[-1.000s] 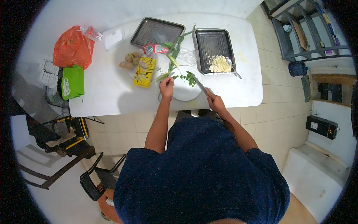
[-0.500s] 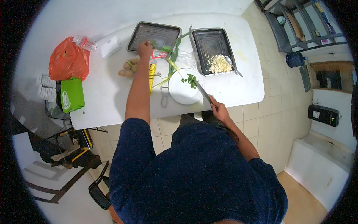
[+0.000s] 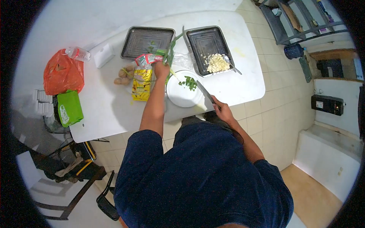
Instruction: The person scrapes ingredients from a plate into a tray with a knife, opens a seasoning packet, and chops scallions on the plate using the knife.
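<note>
My right hand is closed round the handle of a knife, whose blade lies over the right edge of a white plate. Chopped green leaves are heaped on that plate. My left hand is at the lower end of the long green stalks, between the yellow packet and the plate; its fingers are too small and partly hidden to tell what they hold. Some green bits lie in the left black tray.
The right black tray holds chopped pale pieces and a spoon. Brown round items and a red-and-white packet lie left of the plate. An orange bag, bottle and green bag are far left.
My left hand went from the plate to the left tray, then came back to the stalks. Green bits now show in that tray. My right hand keeps the knife at the plate.
</note>
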Demonstrator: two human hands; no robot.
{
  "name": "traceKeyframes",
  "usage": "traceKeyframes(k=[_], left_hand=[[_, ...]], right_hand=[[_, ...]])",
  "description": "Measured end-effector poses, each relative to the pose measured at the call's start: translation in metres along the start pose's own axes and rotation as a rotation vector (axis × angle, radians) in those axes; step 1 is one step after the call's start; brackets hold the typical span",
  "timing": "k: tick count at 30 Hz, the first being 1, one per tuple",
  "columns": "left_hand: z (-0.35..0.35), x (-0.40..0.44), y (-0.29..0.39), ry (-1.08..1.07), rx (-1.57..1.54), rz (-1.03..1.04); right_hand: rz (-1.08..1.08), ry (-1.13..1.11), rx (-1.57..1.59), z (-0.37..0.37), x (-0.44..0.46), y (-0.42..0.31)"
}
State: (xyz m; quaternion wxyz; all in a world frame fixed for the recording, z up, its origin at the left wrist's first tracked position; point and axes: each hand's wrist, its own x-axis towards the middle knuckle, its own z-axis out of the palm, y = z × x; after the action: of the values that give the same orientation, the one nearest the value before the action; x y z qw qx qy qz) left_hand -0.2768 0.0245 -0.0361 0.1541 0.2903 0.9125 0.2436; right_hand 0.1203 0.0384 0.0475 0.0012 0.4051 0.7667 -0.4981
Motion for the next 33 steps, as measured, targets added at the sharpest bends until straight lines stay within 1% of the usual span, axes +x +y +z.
traceKeyframes(k=[3,4,5,7,8,11,12,14,15,17,18,20,22,23,25,27,28,31,33], left_hand=[[0.009,0.007,-0.005,0.186,-0.365,0.047],[0.009,0.012,-0.007,0.305,-0.433,0.237],[0.009,0.013,-0.011,0.179,-0.645,0.134],[-0.038,-0.002,0.016,-0.089,-1.054,-0.082],[-0.051,-0.007,0.019,-0.095,-1.111,-0.051],[-0.091,-0.028,0.023,-0.06,-1.254,0.016],[-0.102,-0.041,0.031,0.028,-1.326,-0.07],[-0.122,-0.068,0.027,0.039,-1.278,-0.061],[-0.128,-0.084,0.023,0.045,-1.257,-0.059],[-0.128,-0.118,0.014,-0.007,-1.246,0.026],[-0.126,-0.133,0.008,-0.032,-1.239,0.068],[-0.097,-0.157,-0.027,-0.178,-1.371,0.062],[-0.078,-0.196,-0.035,-0.136,-1.357,-0.084],[-0.079,-0.209,-0.037,-0.211,-1.301,-0.079],[-0.084,-0.234,-0.041,-0.358,-1.183,-0.077],[-0.089,-0.253,-0.045,-0.444,-1.044,-0.091],[-0.09,-0.258,-0.048,-0.485,-0.975,-0.098],[-0.093,-0.257,-0.061,-0.635,-0.931,-0.003],[-0.095,-0.256,-0.07,-0.657,-0.891,0.035]], right_hand=[[-0.093,0.039,0.0,-0.001,0.002,0.001],[-0.124,0.062,0.001,0.001,0.003,0.002],[-0.155,0.086,0.004,0.003,0.004,0.004],[-0.185,0.099,0.05,0.005,0.006,0.005],[-0.2,0.105,0.072,0.005,0.006,0.006],[-0.143,0.1,0.064,0.005,0.009,0.001],[-0.117,0.091,0.088,0.004,0.011,-0.002],[-0.064,0.067,0.133,0.004,0.016,-0.007],[-0.002,0.024,0.187,0.005,0.019,-0.007],[0.12,-0.059,0.291,0.006,0.029,-0.008],[0.113,-0.078,0.38,0.006,0.033,-0.01],[0.102,-0.116,0.558,0.006,0.039,-0.019],[0.033,-0.044,0.712,0.005,0.045,-0.051],[-0.003,-0.008,0.79,0.005,0.049,-0.062],[0.011,0.05,0.915,0.002,0.062,-0.08],[0.0,0.099,0.999,-0.001,0.077,-0.098],[0.067,0.115,1.033,0.001,0.084,-0.106],[0.068,0.078,0.9,0.008,0.097,-0.117],[0.036,0.056,0.802,0.007,0.1,-0.127]])
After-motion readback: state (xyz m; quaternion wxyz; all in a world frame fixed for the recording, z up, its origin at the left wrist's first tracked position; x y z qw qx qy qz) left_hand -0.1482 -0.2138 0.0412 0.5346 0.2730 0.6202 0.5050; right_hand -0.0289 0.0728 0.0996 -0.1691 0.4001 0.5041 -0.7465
